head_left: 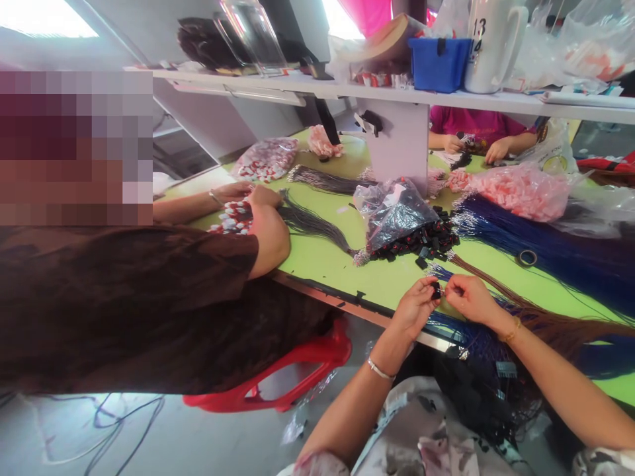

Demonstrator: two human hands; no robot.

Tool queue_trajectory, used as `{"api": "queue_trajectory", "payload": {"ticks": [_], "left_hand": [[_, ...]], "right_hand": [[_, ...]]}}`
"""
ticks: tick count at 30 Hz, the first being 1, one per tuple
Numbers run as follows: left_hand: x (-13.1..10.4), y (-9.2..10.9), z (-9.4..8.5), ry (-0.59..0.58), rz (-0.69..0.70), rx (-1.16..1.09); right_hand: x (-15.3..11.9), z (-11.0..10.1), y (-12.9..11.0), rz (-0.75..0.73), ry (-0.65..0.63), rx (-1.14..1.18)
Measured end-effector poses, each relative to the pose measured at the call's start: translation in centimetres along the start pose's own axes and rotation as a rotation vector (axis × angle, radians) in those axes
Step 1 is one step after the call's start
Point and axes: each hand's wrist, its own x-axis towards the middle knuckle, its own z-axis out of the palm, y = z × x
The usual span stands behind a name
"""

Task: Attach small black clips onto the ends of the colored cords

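My left hand (pixel 415 308) pinches a small black plastic connector housing (pixel 436 291) between thumb and fingers, above the table's front edge. Close against it, my right hand (pixel 469 297) is closed in a pinch at the connector's right side. What its fingertips hold is too small to make out. Bundles of blue wires (pixel 459 327) and brown wires (pixel 540 324) lie under and beside my right hand. Just behind my hands is a pile of black connector housings (pixel 421 241), partly spilled from a clear plastic bag (pixel 391 208).
To my left a co-worker's arm (pixel 270 231) reaches over red-and-white connectors (pixel 231 218). Across the table are another person's hands (pixel 496 151). A tape roll (pixel 526 258) lies on dark blue wires. An overhead shelf (pixel 347 88) carries a blue bin (pixel 440 64) and a white mug (pixel 491 46).
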Motion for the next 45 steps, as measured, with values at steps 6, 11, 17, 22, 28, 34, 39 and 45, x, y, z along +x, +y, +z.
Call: {"api": "queue_trajectory", "payload": {"ticks": [6,11,17,22,28,34,39,45], "left_hand": [[0.0,-0.1,-0.3,-0.009,0.02,0.017],[-0.1,-0.1,-0.4,0.01,0.031,0.058],[-0.3,-0.4,-0.3,0.094,0.055,0.144],[-0.2,-0.4,0.0,0.151,0.068,0.122],[0.0,-0.7,0.4,0.174,0.076,0.142],[0.0,-0.8,0.3,0.188,0.073,0.163],[0.5,-0.6,0.0,0.197,0.059,0.154],[0.6,-0.5,-0.3,0.178,0.044,0.155]], "right_hand": [[-0.1,0.2,-0.3,-0.055,0.025,-0.147],[-0.3,0.3,-0.6,-0.15,0.044,-0.23],[-0.3,0.9,-0.1,-0.275,0.017,-0.342],[-0.2,0.9,0.5,-0.313,-0.005,-0.379],[-0.5,1.2,0.2,-0.189,-0.027,-0.311],[0.7,0.0,1.2,-0.074,-0.083,-0.221],[3.0,-3.0,5.1,0.399,0.022,-0.493],[3.1,-3.5,7.5,0.397,-0.106,-0.505]]}}
